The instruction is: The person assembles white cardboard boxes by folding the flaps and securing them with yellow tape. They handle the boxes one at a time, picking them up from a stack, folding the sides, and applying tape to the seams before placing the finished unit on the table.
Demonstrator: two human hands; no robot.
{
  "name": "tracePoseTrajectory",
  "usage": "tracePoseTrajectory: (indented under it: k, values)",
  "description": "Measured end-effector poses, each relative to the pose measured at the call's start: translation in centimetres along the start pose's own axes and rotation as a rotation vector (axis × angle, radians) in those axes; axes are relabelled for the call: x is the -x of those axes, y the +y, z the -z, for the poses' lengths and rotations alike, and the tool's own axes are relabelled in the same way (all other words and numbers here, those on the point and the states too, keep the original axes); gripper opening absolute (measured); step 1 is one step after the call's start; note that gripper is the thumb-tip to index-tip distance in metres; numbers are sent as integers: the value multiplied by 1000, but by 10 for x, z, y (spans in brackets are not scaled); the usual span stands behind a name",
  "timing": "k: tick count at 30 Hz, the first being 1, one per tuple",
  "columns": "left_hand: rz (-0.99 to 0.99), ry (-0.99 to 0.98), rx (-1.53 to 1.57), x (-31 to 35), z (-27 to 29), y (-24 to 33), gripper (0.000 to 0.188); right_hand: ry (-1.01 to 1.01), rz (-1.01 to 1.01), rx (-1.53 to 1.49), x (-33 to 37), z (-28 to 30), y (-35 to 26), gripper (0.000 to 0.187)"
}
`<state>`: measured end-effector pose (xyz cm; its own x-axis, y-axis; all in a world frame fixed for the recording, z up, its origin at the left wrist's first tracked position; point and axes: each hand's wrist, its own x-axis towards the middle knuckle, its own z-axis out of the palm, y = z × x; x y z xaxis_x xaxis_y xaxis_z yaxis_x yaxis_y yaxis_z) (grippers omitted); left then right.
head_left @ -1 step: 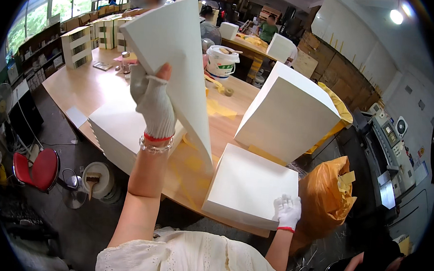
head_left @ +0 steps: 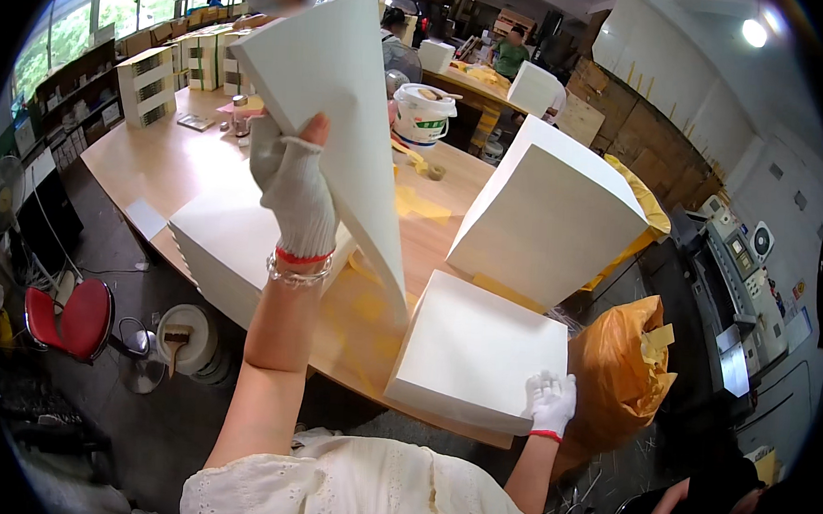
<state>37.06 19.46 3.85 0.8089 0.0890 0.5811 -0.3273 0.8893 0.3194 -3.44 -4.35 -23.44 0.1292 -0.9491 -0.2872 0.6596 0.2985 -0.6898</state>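
My left hand [head_left: 294, 190], in a white knit glove with a red cuff, grips a thick sheaf of white paper [head_left: 341, 95] and holds it up on edge over the table. The thumb lies along the sheaf's near face; the other fingers are mostly hidden. My right hand [head_left: 551, 404], also gloved, lies with fingers stretched on the near right corner of a low white paper stack [head_left: 481, 354]. Behind that stack stands a taller paper stack [head_left: 553, 213]. To the left, another paper stack [head_left: 221, 247] lies partly behind my left arm.
An orange sack [head_left: 615, 370] stands beside the table's right edge. On the table [head_left: 203, 158] are a white bucket [head_left: 422, 116], a tape roll [head_left: 435, 172] and yellow paper scraps. A red chair [head_left: 85, 319] and a bucket with a brush [head_left: 184, 333] stand left. Other people are around.
Both my hands and the raised sheaf sit very slightly further right in the picture. My grip looks the same.
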Motion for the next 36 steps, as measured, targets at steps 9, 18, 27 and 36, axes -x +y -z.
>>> tracePoseTrajectory:
  k: [9,18,27,36]
  values:
    - [24,-25,68,-13,-1,-2,29,-30,378,502,16,-7,4,60]
    - [-222,-11,-200,19,-22,-1,28,-772,692,932,135,-207,81,89]
    - [-514,-227,-296,42,-42,24,56,-676,1260,1011,122,-261,154,72]
    - [-712,-366,-744,-15,-48,27,52,-984,745,661,135,-308,220,62]
